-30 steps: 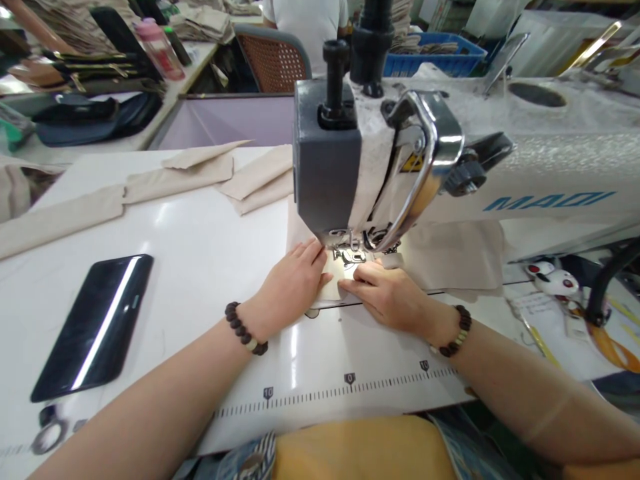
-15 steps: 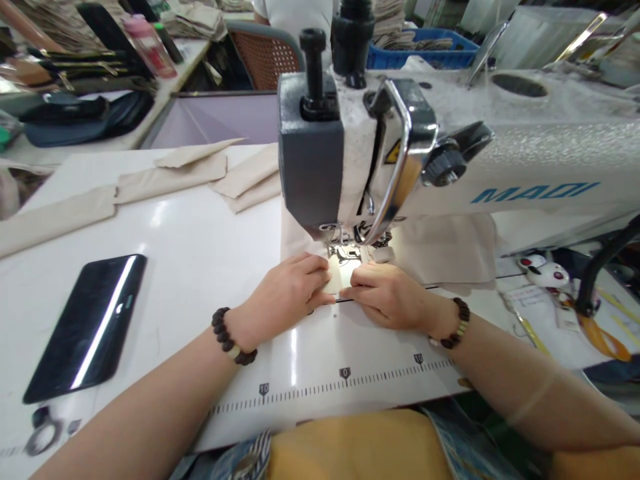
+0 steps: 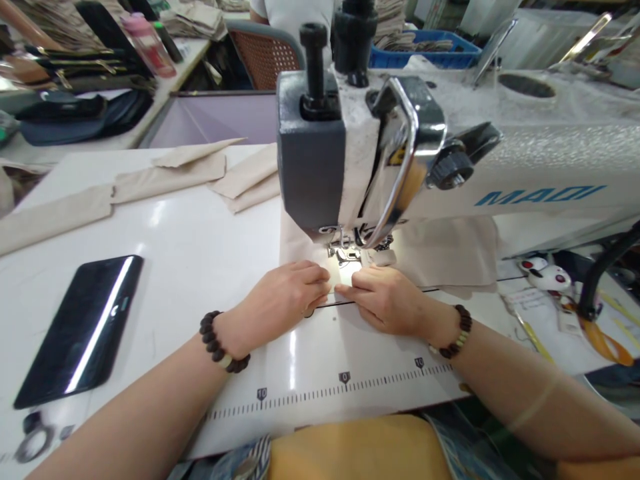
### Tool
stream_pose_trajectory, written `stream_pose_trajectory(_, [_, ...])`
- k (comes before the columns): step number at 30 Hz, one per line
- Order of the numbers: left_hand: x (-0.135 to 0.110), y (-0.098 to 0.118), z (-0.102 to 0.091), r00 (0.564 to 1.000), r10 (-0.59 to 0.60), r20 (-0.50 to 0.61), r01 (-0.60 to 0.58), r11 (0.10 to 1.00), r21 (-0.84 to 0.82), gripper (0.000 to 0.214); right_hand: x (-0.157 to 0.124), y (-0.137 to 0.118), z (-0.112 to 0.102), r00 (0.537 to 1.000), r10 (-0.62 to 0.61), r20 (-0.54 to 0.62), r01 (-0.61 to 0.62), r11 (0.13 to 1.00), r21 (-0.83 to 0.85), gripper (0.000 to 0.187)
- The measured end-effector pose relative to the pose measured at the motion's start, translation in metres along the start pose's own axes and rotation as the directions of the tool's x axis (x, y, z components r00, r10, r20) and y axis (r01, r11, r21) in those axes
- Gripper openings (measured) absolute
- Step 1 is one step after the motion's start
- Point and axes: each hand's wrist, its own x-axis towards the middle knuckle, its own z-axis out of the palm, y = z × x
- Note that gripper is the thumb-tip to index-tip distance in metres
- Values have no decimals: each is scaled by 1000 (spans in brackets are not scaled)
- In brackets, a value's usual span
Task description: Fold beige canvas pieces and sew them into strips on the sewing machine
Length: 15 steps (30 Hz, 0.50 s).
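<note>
Left hand (image 3: 290,293) and right hand (image 3: 385,300) press flat on beige cloth (image 3: 450,250), grip holding nothing; fingertips (image 3: 345,289) at six o'clock of the steel presser foot (image 3: 349,254) risk a needle prick.

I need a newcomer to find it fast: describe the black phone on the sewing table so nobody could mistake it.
Start at the white sewing machine and look left across the glossy white table. Past the left hand, near the table's left front edge, lies the phone, flat, screen up. It is the only dark, shiny slab there; the cloth strips farther back are beige and matte.
</note>
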Motion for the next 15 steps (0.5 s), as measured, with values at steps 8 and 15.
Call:
stream_pose_trajectory(8, [1,-8,9,999,-49,-21,50,999,11,31,6,0,0,994,104,-17,-105,994,-14,28])
stream_pose_trajectory(15, [9,-16,8,994,-89,-65,93,994,51,24,11,-2,2,978,204,-40,-206,976,-70,26])
